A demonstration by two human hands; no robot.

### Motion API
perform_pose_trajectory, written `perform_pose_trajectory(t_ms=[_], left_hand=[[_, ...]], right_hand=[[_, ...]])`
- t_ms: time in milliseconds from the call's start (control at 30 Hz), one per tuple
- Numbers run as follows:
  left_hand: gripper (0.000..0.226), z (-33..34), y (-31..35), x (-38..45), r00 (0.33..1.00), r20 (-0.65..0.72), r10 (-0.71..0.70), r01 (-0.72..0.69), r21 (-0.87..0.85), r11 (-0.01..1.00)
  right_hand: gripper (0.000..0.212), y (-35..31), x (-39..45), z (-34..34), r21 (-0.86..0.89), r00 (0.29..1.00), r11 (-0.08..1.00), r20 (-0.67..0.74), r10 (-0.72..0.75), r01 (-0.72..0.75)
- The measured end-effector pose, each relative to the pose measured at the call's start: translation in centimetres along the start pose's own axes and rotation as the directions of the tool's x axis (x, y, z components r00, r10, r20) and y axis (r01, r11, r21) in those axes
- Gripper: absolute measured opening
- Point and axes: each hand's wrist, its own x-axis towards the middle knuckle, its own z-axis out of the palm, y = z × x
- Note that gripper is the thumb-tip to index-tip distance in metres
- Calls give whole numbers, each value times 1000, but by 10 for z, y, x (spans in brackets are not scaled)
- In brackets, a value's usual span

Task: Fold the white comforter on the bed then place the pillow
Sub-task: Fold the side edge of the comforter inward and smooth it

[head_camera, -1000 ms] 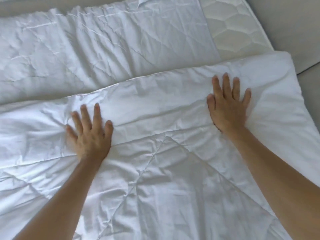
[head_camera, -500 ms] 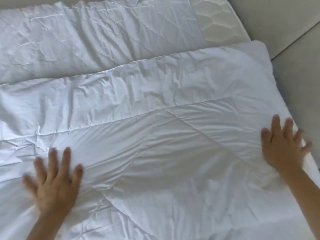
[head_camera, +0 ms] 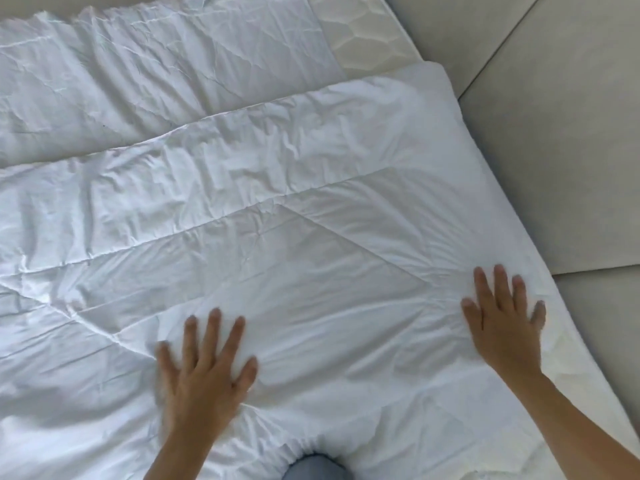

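White quilted fabric comforter [head_camera: 277, 209] is lying folded across the bed, its doubled upper layer covering nearly everything beneath both hands. Left hand [head_camera: 204, 372] is pressing flat on this upper layer with fingers [head_camera: 211, 334] straight and spread apart, gripping nothing; its outline is blurring slightly. Right hand [head_camera: 505, 327] is resting flat on the same layer, fingers likewise straight and fanned, holding nothing, with small wrinkles radiating from under its palm. Between the two palms the cloth is lying fairly smooth, crossed by diagonal stitched seams. Beyond the fingertips of both hands, the folded edge of the upper layer is running from lower left to upper right, and past that edge the lower layer of the same comforter is showing, more creased. Further beyond the right hand's fingertips, a cream mattress with a hexagon quilted pattern [head_camera: 363, 46] is peeking out past the comforter's far corner. Just outside the right hand's little finger, the comforter's side edge is ending, and a narrow strip of that same cream mattress is showing along it. Further out on that side, pale grey floor tiles [head_camera: 554, 133] with thin dark joints are lying. Nearer than the left wrist, a blue denim-clad knee [head_camera: 315, 467] is pushing against the comforter's near edge, bunching it slightly.
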Motion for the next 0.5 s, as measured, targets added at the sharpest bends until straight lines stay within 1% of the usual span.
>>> perform_pose_trajectory(t_ms=[67,100,133,167,200,233,267,300,333,367,400,433,500], left_hand=[[75,-7,15,3,997,56,-53,55,-32,998],[76,-10,26,5,994,76,-84,89,-59,994],[78,-13,37,6,991,81,-108,115,-86,990],[79,-16,47,8,990,83,-110,119,-109,987],[79,-19,59,11,993,79,-88,98,-128,987],[78,-21,73,14,996,70,-49,59,-146,988],[77,-24,89,20,998,61,-1,11,-168,986],[75,-27,107,26,998,43,46,-37,-190,981],[74,-31,125,34,995,26,92,-84,-210,974],[73,-36,144,42,991,12,134,-128,-222,967],[72,-39,162,48,984,10,178,-171,-226,959],[72,-40,178,53,974,17,228,-218,-227,949],[71,-41,205,60,947,32,318,-304,-224,926]], right_hand=[[64,-1,-4,5,135,990,981,22,140,-141],[65,-3,-6,6,228,978,951,27,207,-207],[68,-3,-7,7,338,959,900,23,283,-274],[72,-4,-9,6,457,919,812,31,394,-363],[78,-4,-11,6,567,848,683,52,528,-460],[85,-7,-15,3,658,745,517,102,659,-547],[89,-9,-20,4,742,626,315,176,760,-591],[91,-13,-24,3,815,521,103,261,813,-570],[89,-17,-27,2,860,447,-95,352,823,-502],[84,-20,-31,0,867,410,-248,434,803,-432],[76,-22,-33,-2,860,411,-328,481,774,-390],[66,-23,-36,-5,857,427,-344,495,757,-384],[47,-24,-40,-15,875,490,-347,479,728,-339]])
